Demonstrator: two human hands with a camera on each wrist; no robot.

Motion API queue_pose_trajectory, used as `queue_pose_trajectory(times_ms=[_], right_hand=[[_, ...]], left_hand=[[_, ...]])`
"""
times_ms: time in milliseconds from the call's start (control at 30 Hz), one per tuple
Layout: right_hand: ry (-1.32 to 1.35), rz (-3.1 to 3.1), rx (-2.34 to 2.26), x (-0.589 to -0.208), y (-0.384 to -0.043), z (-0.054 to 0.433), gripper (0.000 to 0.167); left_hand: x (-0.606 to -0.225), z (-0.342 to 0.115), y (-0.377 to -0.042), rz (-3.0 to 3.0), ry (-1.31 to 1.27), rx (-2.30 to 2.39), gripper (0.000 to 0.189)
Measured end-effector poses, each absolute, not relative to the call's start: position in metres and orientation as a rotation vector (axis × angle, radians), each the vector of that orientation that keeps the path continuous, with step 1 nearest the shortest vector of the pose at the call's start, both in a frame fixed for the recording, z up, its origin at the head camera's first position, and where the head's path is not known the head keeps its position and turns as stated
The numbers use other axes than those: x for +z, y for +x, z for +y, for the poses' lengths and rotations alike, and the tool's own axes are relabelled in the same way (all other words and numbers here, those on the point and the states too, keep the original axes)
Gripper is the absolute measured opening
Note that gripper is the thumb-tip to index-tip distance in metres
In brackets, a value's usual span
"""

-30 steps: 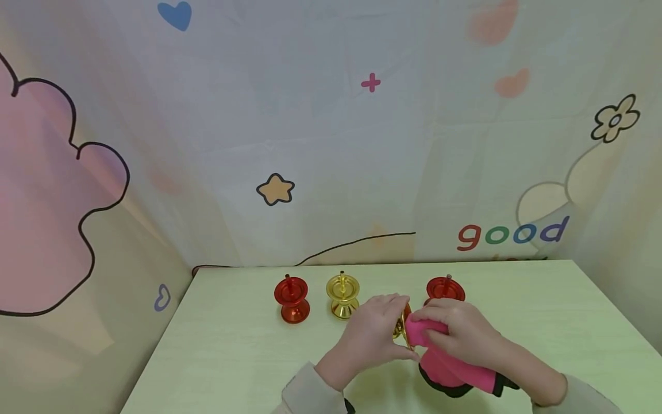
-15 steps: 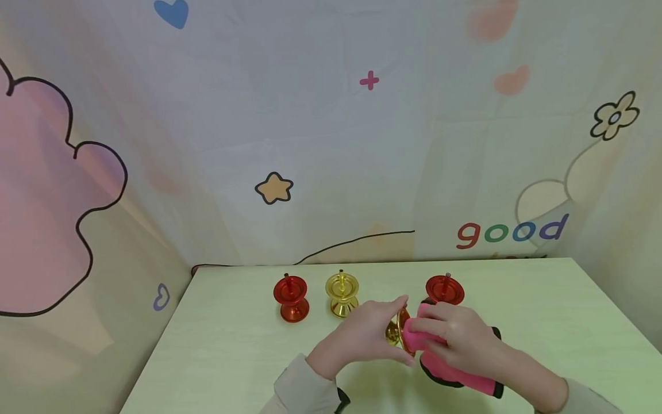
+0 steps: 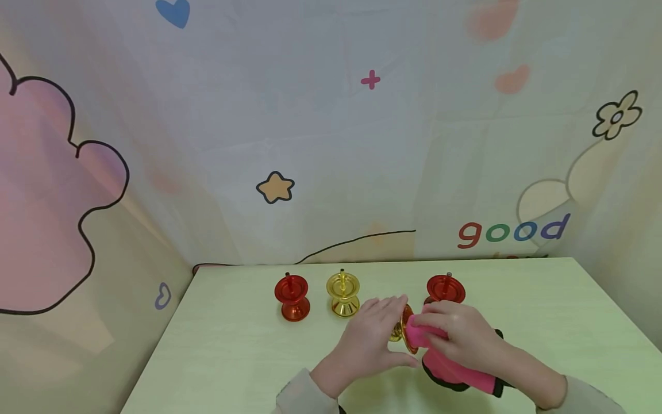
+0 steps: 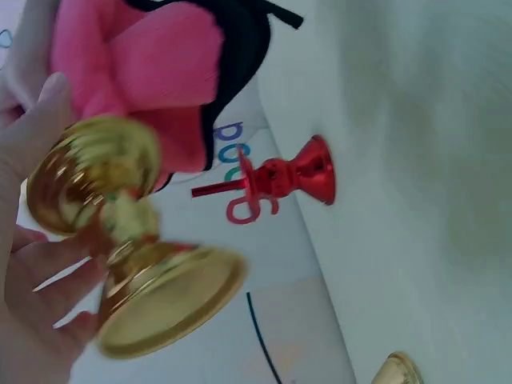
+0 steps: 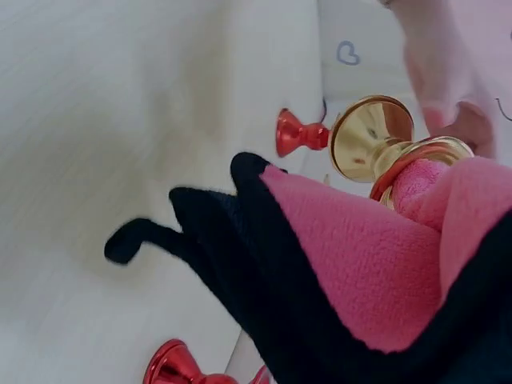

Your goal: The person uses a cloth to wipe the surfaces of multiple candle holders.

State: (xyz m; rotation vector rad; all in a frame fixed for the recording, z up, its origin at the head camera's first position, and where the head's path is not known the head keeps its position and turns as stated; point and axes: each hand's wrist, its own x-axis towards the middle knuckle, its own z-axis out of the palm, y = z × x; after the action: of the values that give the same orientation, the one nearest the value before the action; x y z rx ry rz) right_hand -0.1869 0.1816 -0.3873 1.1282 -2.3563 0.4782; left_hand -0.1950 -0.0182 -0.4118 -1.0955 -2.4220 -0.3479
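Note:
Tilted on its side above the table, a shiny gold candle holder (image 4: 176,296) has its dish facing right and its flared base to the left. My left hand (image 3: 364,339) holds it by the dish rim, thumb on one side and fingers on the other. Bunched in my right hand (image 3: 462,333) is a pink cloth with black edging (image 3: 447,371). The right fingers press the cloth into the dish, as the right wrist view (image 5: 360,264) also shows from the side. The cloth's loose part hangs below the right hand. The dish's inside is partly covered by the cloth.
A red candle holder (image 3: 293,296) and a gold one (image 3: 343,294) stand upright left of centre on the pale table (image 3: 217,345). Another red candle holder (image 3: 446,288) stands just behind my right hand. A printed curtain (image 3: 331,144) rises behind the table.
Both hands stay near the same place. The right hand and cloth shift slightly against the dish, and the cloth's hanging folds change shape. The left fingers move a little along the rim.

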Motion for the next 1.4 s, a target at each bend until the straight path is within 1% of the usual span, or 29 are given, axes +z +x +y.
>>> queue_pose_trajectory(times_ms=[67,233,333,367,467,533,633,700,833,933,1033,1100,1267,1400], right_hand=[[1.177,-2.309,0.451,-0.39,-0.189,0.184,0.016],[1.303,-2.143,0.43,-0.398,-0.195,0.182,0.02],[1.318,-2.115,0.426,-0.401,-0.197,0.178,0.013],[1.306,-2.131,0.432,-0.402,-0.197,0.177,0.013],[1.223,-2.239,0.479,-0.402,-0.197,0.175,0.025],[1.144,-2.332,0.534,-0.401,-0.196,0.174,0.029],[1.071,-2.42,0.585,-0.399,-0.195,0.174,0.026],[1.077,-2.426,0.581,-0.399,-0.195,0.174,0.025],[1.185,-2.317,0.519,-0.399,-0.195,0.176,0.025],[1.288,-2.192,0.482,-0.4,-0.196,0.176,0.016],[1.333,-2.132,0.486,-0.402,-0.197,0.174,0.012],[1.311,-2.145,0.497,-0.402,-0.196,0.173,0.014],[1.132,-2.314,0.558,-0.401,-0.193,0.171,0.03],[1.023,-2.442,0.683,-0.401,-0.191,0.169,0.028]], left_hand=[[-0.407,-0.021,-0.198,-2.58,-1.127,-0.44,0.098],[-0.403,-0.024,-0.208,-2.919,-1.121,-0.809,0.092],[-0.41,-0.024,-0.211,-2.98,-1.058,-0.941,0.089],[-0.413,-0.023,-0.211,-2.958,-1.049,-0.928,0.088],[-0.421,-0.02,-0.208,-2.783,-1.038,-0.766,0.087],[-0.428,-0.018,-0.205,-2.599,-1.03,-0.628,0.087],[-0.436,-0.015,-0.203,-2.37,-1.003,-0.528,0.086],[-0.437,-0.016,-0.203,-2.31,-1.018,-0.525,0.084],[-0.43,-0.02,-0.204,-2.473,-1.087,-0.568,0.091],[-0.421,-0.024,-0.206,-2.665,-1.161,-0.618,0.095],[-0.414,-0.025,-0.208,-2.779,-1.195,-0.704,0.093],[-0.414,-0.023,-0.207,-2.792,-1.165,-0.714,0.091],[-0.422,-0.017,-0.198,-2.584,-1.048,-0.464,0.087],[-0.432,-0.015,-0.193,-2.385,-0.981,-0.324,0.084]])
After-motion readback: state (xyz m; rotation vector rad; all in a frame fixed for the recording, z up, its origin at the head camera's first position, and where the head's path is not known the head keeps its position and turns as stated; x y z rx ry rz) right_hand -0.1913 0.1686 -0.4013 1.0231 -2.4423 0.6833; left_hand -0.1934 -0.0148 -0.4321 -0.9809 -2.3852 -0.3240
